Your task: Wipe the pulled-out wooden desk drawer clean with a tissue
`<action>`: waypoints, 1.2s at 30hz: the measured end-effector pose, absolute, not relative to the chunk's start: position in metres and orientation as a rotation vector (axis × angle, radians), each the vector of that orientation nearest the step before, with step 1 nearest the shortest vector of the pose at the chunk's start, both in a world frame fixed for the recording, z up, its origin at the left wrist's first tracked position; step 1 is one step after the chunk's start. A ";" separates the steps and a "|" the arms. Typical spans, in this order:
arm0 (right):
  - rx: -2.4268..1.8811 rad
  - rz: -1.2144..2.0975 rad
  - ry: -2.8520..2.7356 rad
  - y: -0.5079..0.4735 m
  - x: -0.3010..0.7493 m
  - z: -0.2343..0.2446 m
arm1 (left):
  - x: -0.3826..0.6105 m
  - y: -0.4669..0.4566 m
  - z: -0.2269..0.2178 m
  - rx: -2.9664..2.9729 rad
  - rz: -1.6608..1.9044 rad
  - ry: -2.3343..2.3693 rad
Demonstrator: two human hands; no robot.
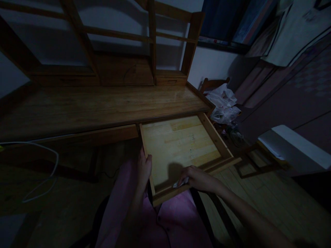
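Note:
A shallow wooden drawer [178, 141] is pulled out from the desk and reaches over my lap; its pale bottom is bare apart from small dark marks. My left hand [144, 167] grips the drawer's left side wall, thumb over the top edge and the other fingers hidden beyond it. Inside the front of the drawer, my right hand [195, 176] presses a crumpled white tissue or cloth [181, 182] along the front wall. That hand's fingers are closed around the white piece and throw a shadow on the drawer bottom.
The wooden desk [108, 103] carries a shelf unit [152, 51] at its back. Another drawer [113, 135] is at the left, near a white cable [55, 162]. Plastic bags [223, 98] rest on a chair to the right. A white box [297, 148] sits on a stool [254, 160].

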State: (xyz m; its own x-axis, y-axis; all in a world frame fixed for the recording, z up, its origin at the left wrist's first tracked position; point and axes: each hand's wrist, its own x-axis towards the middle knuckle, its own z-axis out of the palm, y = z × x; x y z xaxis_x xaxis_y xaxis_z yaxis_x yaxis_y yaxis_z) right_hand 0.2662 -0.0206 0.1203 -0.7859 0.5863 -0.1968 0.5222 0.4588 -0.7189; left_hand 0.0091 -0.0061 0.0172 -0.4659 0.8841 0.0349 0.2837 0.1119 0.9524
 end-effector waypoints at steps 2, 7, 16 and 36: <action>-1.078 1.235 -2.590 -0.014 0.283 0.120 | 0.009 -0.006 0.018 1.133 1.353 1.832; -1.217 1.248 -2.566 0.001 0.319 0.120 | 0.009 -0.005 0.017 1.111 1.345 1.841; -1.875 0.785 -2.636 0.038 0.388 0.134 | 0.007 -0.004 0.014 1.092 1.336 1.835; -2.387 0.158 -2.544 0.079 0.497 0.146 | 0.008 -0.004 0.021 1.076 1.304 1.845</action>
State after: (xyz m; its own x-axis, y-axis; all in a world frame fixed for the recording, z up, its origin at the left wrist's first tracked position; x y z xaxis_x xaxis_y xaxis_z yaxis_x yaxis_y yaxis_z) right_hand 0.4971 0.0790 0.1461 -0.0330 0.9501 -0.3101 0.9813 0.0898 0.1706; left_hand 0.0077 -0.0039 0.0207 -0.4692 0.8824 -0.0360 0.2603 0.1772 0.9491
